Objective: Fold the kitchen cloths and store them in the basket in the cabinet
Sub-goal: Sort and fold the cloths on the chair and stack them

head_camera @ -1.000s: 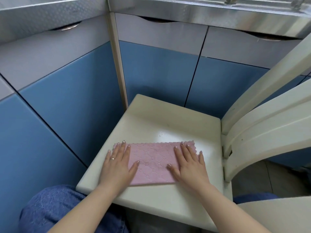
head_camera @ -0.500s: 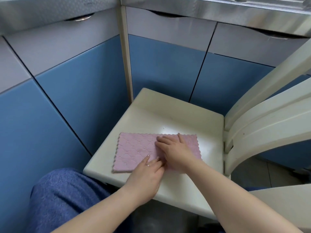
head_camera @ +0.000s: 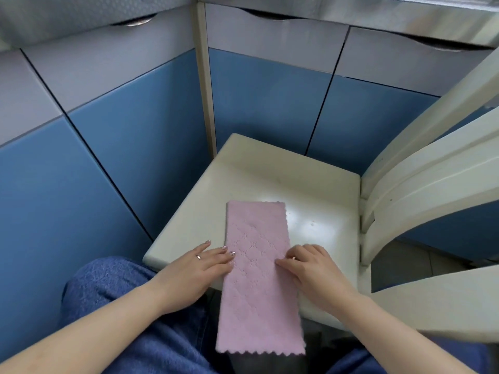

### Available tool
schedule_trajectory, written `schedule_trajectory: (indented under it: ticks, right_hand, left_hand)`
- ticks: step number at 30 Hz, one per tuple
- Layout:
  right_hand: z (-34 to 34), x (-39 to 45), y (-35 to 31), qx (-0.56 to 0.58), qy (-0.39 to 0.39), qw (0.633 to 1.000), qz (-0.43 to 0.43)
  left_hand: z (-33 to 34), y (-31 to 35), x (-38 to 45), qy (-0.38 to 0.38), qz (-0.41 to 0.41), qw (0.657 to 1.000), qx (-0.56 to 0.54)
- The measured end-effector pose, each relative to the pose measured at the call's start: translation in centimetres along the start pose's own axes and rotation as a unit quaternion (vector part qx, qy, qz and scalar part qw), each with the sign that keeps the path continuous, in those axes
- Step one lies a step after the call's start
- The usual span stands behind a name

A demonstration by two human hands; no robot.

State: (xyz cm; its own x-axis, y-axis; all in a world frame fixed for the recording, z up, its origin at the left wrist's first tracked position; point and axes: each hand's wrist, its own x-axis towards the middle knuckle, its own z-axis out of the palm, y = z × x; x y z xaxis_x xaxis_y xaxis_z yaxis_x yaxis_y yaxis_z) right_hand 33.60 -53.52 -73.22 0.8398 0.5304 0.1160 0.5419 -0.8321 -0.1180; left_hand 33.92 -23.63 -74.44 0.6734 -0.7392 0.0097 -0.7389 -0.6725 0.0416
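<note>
In the head view, the pink kitchen cloth lies as a long narrow strip on the seat of a cream chair, running from far to near; its near part hangs over the near edge of the seat, above the lap in blue jeans. The left hand lies flat with straight fingers, the fingertips touching the left edge of the cloth, and it holds nothing. The right hand rests at the right edge of the cloth with the fingers bent; it seems to pinch or press the edge, but the grip is partly hidden, so I cannot tell it surely. Behind the chair stand blue and grey cabinet doors, all closed, and no basket is visible. As I judge it, the cloth is already folded at least once into a strip, but a further fold along its length is probably still needed. After that the cabinet must be opened and the cloth put in the basket. Other cloths are not in the picture, so I cannot say how many are left. No brand, label or readable writing is seen anywhere.
</note>
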Motion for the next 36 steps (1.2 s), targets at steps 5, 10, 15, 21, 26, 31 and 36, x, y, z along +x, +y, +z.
schedule_trajectory:
  ticks: [5, 10, 15, 21, 26, 31, 36]
  right_hand:
    - [-0.8, -3.6, -0.3, 0.001, -0.062, 0.997, -0.040]
    - [-0.2, -5.0, -1.1, -0.044, -0.137, 0.986, -0.088]
    - [0.8, -5.0, -1.4, -0.039, -0.097, 0.991, -0.079]
    - [0.5, -4.1, -2.7, 0.197, 0.040, 0.978, 0.062]
    - [-2.2, -0.2, -4.2, 0.407, 0.150, 0.864, 0.257]
    - [-2.2, 3.6, -3.0, 0.433, 0.132, 0.819, 0.353]
    - [-1.1, 6.3, -1.0, 0.355, 0.052, 0.836, 0.416]
  left_hand:
    - [0.7, 1.0, -0.2, 0.006, 0.039, 0.999, 0.023]
    - [2.0, 2.6, 1.3, 0.028, 0.076, 0.997, 0.016]
    - [1.7, 2.7, 1.9, 0.011, 0.069, 0.997, -0.028]
    - [1.0, 2.7, 1.6, 0.067, -0.112, 0.945, -0.299]
    - [-1.3, 3.4, 3.9, 0.148, -0.257, 0.826, -0.480]
    - [-2.4, 2.5, 6.5, 0.170, -0.323, 0.769, -0.525]
    - [-1.5, 1.0, 8.0, 0.128, -0.368, 0.756, -0.526]
